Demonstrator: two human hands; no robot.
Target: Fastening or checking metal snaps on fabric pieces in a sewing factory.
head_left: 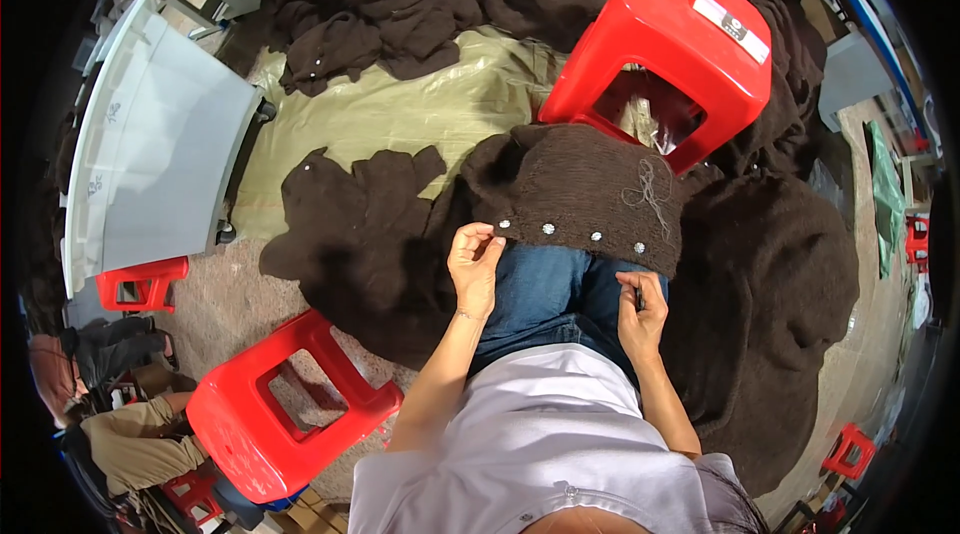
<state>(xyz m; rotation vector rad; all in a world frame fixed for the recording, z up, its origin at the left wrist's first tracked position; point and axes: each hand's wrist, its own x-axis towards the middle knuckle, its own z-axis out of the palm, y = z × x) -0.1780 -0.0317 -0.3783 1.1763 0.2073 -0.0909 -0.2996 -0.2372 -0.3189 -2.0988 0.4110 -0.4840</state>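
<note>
Head view: over the blue jeans (pixel 540 284), a brown knit piece (pixel 575 179) with four pale buttons (pixel 548 229) in a row along the near edge. At its left corner, just beside the end button, a pinch of thumb and forefinger from the left hand (pixel 476 271). Near the right end of that edge, contact unclear, the right hand (pixel 643 316), with fingers curled in; cannot tell whether empty or around something small. On the knit's right part, a loose tangle of grey thread (pixel 648 196): likely to knot, or to snag on a button, if tugged in haste. Pinched at one corner only, so could slip and pucker. Just beyond, a red stool (pixel 680 19), a possible catch for the far edge. On both sides, more brown knitwear (pixel 780 294), easy to drag along during any turn.
</note>
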